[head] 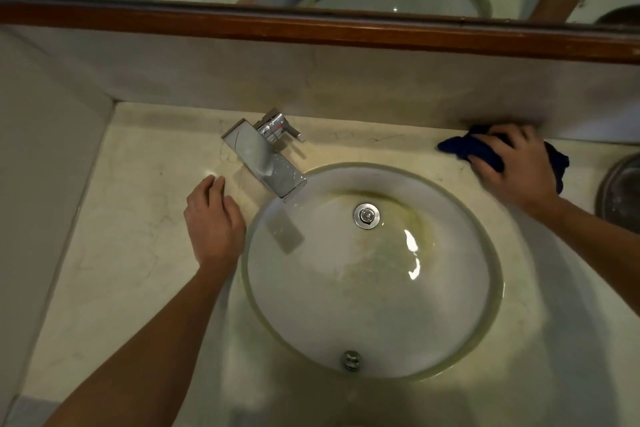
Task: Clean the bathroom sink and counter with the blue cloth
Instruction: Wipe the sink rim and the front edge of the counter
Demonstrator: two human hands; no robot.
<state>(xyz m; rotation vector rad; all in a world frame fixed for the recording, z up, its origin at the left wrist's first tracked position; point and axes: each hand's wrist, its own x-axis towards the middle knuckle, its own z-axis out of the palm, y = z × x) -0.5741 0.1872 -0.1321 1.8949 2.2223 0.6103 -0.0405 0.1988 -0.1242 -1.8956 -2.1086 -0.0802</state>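
A round white sink [374,350] with yellowish stains and a metal drain [366,216] is set into a cream marble counter [131,218]. My right hand [512,166] presses the bunched blue cloth [464,146] onto the counter behind the sink's right side, close to the back wall; the fingers lie spread over the cloth. My left hand [213,218] rests on the counter just left of the sink, fingers loosely bent, holding nothing.
A chrome faucet [266,156] with a lever handle juts over the sink's upper left rim. A round metal object [620,192] stands at the counter's right edge. A wood-framed mirror [311,24] runs above the backsplash. A wall bounds the counter on the left.
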